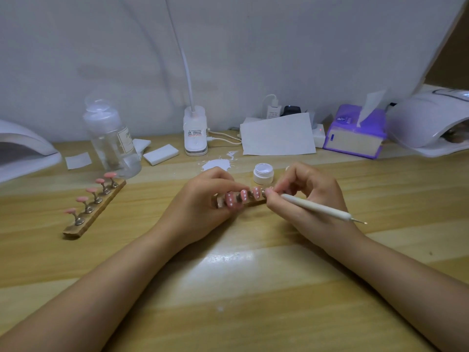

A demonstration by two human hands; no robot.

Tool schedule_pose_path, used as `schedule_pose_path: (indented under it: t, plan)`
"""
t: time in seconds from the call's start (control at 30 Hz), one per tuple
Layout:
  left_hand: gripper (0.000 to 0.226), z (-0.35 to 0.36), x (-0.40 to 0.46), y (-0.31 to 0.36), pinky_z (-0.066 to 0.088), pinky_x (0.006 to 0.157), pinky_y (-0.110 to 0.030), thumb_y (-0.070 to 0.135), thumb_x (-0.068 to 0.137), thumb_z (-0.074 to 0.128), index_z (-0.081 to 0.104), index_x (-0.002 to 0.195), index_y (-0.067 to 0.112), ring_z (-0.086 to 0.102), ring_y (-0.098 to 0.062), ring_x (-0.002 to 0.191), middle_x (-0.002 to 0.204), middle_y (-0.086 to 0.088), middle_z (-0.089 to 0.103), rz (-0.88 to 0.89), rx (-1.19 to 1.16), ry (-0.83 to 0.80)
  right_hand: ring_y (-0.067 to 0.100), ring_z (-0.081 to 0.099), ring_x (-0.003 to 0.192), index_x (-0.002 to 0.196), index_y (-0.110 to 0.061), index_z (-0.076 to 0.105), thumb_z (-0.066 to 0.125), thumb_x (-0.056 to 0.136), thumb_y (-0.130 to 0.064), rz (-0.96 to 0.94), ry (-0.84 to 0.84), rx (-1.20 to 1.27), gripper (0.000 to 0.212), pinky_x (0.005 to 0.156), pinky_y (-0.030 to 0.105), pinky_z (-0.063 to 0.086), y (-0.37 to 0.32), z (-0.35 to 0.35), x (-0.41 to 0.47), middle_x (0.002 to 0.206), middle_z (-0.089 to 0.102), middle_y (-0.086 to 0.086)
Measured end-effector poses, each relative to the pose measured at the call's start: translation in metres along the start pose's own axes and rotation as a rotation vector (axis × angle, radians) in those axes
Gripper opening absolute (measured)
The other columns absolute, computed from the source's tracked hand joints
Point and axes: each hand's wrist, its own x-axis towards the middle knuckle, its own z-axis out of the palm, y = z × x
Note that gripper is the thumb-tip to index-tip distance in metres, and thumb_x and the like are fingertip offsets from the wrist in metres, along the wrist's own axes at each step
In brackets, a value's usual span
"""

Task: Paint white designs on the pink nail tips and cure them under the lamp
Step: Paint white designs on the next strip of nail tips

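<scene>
My left hand (203, 199) grips a wooden strip holder (250, 203) at the table's middle, its fingers curled over the left end. Pink nail tips with white dots (244, 195) stand on it. My right hand (302, 193) holds a white dotting pen (319, 208), its far metal point sticking out to the right. The fingertips meet the holder's right end; the working tip is hidden there. An open white paint jar (263, 173) sits just behind the holder. A second holder (95, 207) with plain pink tips lies at the left.
One curing lamp (25, 153) stands at the far left, another (431, 123) at the far right. A clear pump bottle (111, 138), foam blocks (160, 154), a desk-lamp base (195, 130), a paper sheet (278, 135), a purple tissue pack (355, 134) and a white paint smear (217, 164) line the back.
</scene>
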Motion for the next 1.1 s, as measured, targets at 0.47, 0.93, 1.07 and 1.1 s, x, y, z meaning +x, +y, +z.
schedule_pose_path:
  t: [0.47,0.93,1.07,1.1]
  plan:
    - [0.042,0.0016,0.0000,-0.0055,0.042,0.056,-0.018,0.014,0.076,0.070,0.061,0.104,0.045,0.054,-0.011,0.074,0.087,0.005,0.056,0.038,0.006,-0.002,0.016,0.047,0.057,0.058,-0.015,0.052,0.073,0.072,-0.002,-0.012,-0.018,-0.055,0.028,0.056,0.031,0.041,0.0029,0.0011,0.0017,0.062,0.057,0.013]
    - [0.039,0.0029,0.0005,-0.0076,0.045,0.060,-0.019,0.024,0.075,0.065,0.057,0.108,0.043,0.054,-0.007,0.075,0.086,0.007,0.056,0.034,0.005,0.002,0.008,0.044,0.055,0.058,-0.015,0.053,0.073,0.072,-0.003,0.015,-0.022,-0.037,0.027,0.055,0.031,0.039,0.0002,0.0014,0.0014,0.062,0.057,0.015]
    - [0.039,0.0031,0.0002,-0.0063,0.048,0.059,-0.027,0.025,0.075,0.064,0.056,0.109,0.043,0.055,-0.011,0.074,0.086,0.006,0.056,0.037,0.008,0.008,0.008,0.044,0.056,0.059,-0.013,0.053,0.072,0.073,-0.004,0.016,-0.032,-0.036,0.026,0.055,0.031,0.039,-0.0002,0.0015,0.0010,0.063,0.057,0.016]
    - [0.039,0.0031,0.0001,-0.0061,0.048,0.059,-0.029,0.025,0.075,0.064,0.056,0.109,0.043,0.055,-0.012,0.074,0.086,0.006,0.056,0.037,0.011,0.009,0.010,0.044,0.055,0.058,-0.013,0.053,0.072,0.072,-0.004,0.016,-0.027,-0.034,0.026,0.055,0.032,0.039,0.0001,0.0014,0.0009,0.063,0.056,0.016]
